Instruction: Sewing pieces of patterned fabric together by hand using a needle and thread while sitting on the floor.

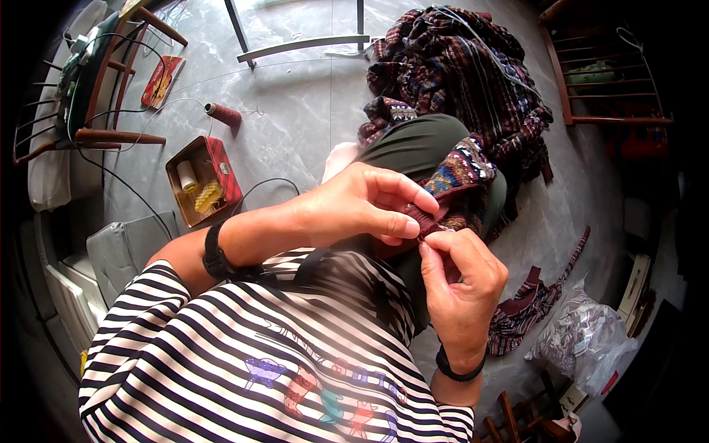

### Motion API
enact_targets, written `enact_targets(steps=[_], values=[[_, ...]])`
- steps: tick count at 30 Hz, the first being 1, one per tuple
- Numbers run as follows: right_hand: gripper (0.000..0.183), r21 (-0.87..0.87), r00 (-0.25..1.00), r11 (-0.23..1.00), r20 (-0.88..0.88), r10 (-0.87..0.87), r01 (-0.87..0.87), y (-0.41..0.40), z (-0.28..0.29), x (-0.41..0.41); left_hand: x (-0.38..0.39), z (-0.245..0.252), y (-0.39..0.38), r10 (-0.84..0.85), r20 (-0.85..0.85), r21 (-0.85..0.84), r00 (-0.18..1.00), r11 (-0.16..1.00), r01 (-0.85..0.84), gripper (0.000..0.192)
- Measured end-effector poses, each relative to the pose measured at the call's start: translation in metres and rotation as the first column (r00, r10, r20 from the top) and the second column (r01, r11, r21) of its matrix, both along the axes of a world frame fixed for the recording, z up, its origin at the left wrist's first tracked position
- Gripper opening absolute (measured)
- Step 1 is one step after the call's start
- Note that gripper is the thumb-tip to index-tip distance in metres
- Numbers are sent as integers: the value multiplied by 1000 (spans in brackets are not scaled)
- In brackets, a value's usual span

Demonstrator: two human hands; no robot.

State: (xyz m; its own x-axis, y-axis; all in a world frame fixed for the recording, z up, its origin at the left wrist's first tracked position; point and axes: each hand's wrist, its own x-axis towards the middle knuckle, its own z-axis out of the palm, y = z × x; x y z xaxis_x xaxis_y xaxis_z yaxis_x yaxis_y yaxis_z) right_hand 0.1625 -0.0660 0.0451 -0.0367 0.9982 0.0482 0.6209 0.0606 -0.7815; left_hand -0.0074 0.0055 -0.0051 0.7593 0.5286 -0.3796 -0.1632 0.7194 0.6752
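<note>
A patterned knit garment piece [462, 169] lies across my dark-clad knee, its maroon ribbed edge [424, 217] raised between my hands. My left hand [368, 205] pinches this edge between thumb and fingers. Just below it, the thumb and forefinger of my right hand [460, 277] are pressed together at the edge's lower corner. Whether a needle or thread sits between those fingertips is too small to tell. Beyond the knee, a large heap of matching knitwear [454, 72] rests on the floor.
On the left stand a red tin box [224, 171] with a white spool [187, 176], a maroon thread cone [223, 114] and a wooden chair [119, 135] trailing black cables. To the right lie another knit piece [520, 315] and a clear plastic bag [587, 338]. A metal stand [304, 47] is ahead.
</note>
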Motion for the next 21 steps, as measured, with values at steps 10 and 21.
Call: enact_targets(steps=[10, 21], values=[[14, 18, 1000, 1000, -16, 16, -15, 0, -2, 1, 1, -3, -1, -10, 24, -39, 1000, 999, 11, 34], [15, 102, 989, 995, 143, -26, 12, -7, -3, -8, 4, -3, -4, 29, 61, -48, 998, 999, -26, 32]])
